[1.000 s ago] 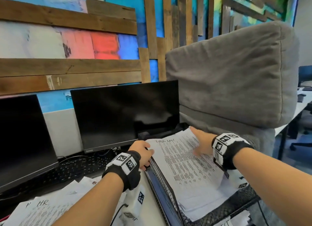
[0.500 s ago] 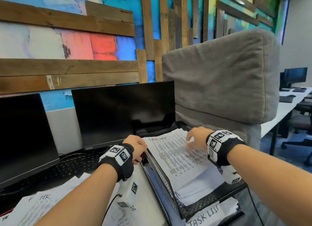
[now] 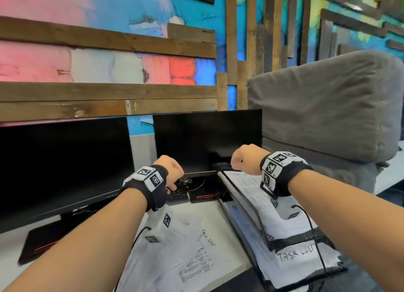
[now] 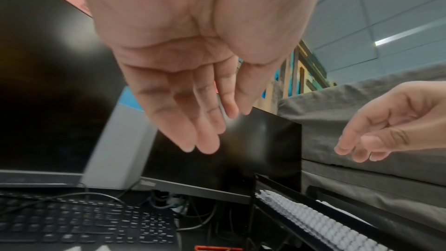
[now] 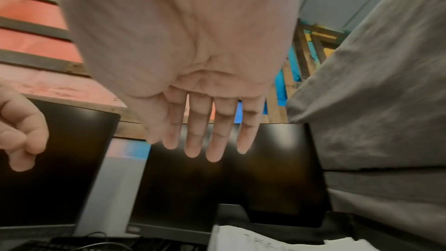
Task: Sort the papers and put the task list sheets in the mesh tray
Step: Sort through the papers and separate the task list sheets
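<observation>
Black wire mesh tray is holding white paper sheets beside glossy monitors, rough wood planks and matt grey cloth cushion.

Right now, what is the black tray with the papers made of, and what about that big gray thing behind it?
The mesh tray looks like black metal wire mesh, matte: its front wall shows a fine grid you can see through, with thin rod edges. Coated metal is a guess. The big gray cushion looks like soft woven fabric over padding: it has wrinkles, rounded corners and a stitched seam.
</observation>
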`<state>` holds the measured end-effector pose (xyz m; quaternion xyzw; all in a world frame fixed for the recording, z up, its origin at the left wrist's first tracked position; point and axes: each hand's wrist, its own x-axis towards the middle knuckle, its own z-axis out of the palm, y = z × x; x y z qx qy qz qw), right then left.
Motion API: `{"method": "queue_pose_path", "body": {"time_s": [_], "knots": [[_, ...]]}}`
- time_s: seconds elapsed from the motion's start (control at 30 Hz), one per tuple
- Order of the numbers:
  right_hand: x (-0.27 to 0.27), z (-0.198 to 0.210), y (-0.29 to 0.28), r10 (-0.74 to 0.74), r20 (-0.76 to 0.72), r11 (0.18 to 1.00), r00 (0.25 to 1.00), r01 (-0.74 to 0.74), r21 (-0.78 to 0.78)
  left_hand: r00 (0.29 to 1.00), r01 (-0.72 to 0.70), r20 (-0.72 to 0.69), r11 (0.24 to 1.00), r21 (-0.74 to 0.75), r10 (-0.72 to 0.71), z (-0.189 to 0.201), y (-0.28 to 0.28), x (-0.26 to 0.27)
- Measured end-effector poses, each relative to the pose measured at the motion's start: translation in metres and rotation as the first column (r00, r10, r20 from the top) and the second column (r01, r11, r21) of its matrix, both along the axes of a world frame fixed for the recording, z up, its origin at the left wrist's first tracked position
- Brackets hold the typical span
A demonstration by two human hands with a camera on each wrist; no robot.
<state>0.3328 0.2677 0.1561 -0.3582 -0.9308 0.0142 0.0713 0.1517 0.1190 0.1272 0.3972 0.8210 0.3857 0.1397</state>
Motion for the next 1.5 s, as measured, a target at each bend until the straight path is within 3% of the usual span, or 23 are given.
{"method": "queue_pose_path", "body": {"time_s": [0.27, 0.5, 0.63, 0.7, 0.77, 0.97, 1.23, 1.5], "knots": [[-0.098, -0.037, -0.034, 0.246, -0.003, 0.967, 0.969, -0.246, -0.058, 0.973, -0.225, -0.08, 0.97, -0.096, 0.218, -0.017, -0.078, -0.069], [-0.16, -0.105, -0.046, 0.332, 0.097, 0.928, 0.938, -0.306, -0.214, 0.92, -0.391, -0.097, 0.872, -0.295, 0.38, -0.06, -0.12, -0.114], [-0.172, -0.15, -0.056, 0.346, 0.226, 0.915, 0.911, -0.274, -0.297, 0.935, -0.353, -0.181, 0.754, -0.554, 0.305, -0.1, -0.133, -0.137], [-0.177, -0.17, -0.055, 0.342, 0.236, 0.904, 0.91, -0.25, -0.347, 0.936, -0.353, -0.249, 0.676, -0.647, 0.251, -0.118, -0.138, -0.145], [-0.183, -0.181, -0.053, 0.335, 0.202, 0.889, 0.921, -0.237, -0.391, 0.944, -0.329, -0.253, 0.652, -0.683, 0.212, -0.133, -0.142, -0.152], [-0.192, -0.187, -0.044, 0.293, 0.153, 0.874, 0.944, -0.199, -0.444, 0.956, -0.292, -0.198, 0.64, -0.711, 0.217, -0.163, -0.141, -0.168], [-0.199, -0.193, -0.042, 0.279, 0.171, 0.883, 0.945, -0.182, -0.433, 0.929, -0.353, -0.169, 0.643, -0.68, 0.33, -0.172, -0.14, -0.184], [-0.209, -0.195, -0.049, 0.288, 0.196, 0.902, 0.937, -0.198, -0.384, 0.911, -0.388, -0.087, 0.765, -0.514, 0.404, -0.17, -0.152, -0.193]]}}
